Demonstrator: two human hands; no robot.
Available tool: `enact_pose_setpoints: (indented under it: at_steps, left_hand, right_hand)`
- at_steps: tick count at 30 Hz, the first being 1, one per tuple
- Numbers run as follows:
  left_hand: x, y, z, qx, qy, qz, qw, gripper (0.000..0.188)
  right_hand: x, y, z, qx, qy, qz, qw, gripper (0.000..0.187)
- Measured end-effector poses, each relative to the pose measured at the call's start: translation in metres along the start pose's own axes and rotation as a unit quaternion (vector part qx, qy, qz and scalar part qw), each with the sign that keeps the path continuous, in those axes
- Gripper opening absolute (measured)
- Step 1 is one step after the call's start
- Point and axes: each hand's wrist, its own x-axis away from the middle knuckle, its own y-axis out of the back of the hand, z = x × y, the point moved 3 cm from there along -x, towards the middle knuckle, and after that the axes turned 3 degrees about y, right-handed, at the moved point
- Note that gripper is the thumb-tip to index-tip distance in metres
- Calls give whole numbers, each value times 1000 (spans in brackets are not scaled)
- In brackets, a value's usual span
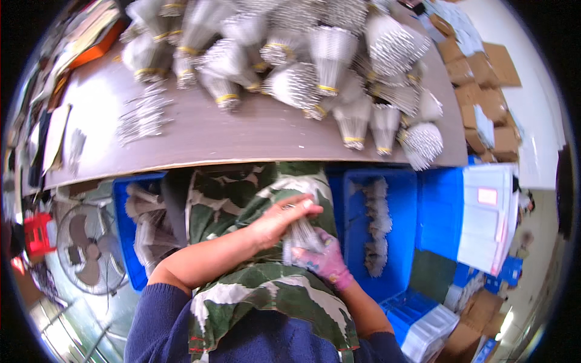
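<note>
Both hands meet at the picture's middle, over the lap. Left hand (281,221) curls its fingers on a bunch of thin white sticks (301,233); the gloved right hand (327,260) grips it from below. Many tied bundles (315,66) already fill the table (242,136) up top; loose sticks (376,224) wait in the blue bin (402,199).

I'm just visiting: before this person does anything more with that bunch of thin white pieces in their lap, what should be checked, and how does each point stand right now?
1. Bunch of thin white pieces gripped by both hands: ok. The left hand lies over its top and the gloved right hand holds it from below.
2. Pieces evened up at the ends: cannot tell, the hands cover them.
3. Band round this bunch: cannot tell.
4. Blue bin on the right has room: ok, only a thin row of pieces lies in it.
5. Bare spot on the table: ok, its near edge is uncovered; the yellow-banded bundles lie farther back.
</note>
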Motion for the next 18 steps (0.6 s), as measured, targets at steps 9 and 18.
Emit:
enact_pose_setpoints:
  at_steps: [9, 18]
  left_hand:
    - [-10, -24, 21, -25, 1, -35, 999, 48]
    - [-35, -59, -38, -453, -244, -57, 855, 39]
  right_hand:
    - [-8, 20, 5, -15, 62, 10, 998, 49]
    - [-36, 131, -11, -293, 126, -212, 924, 47]
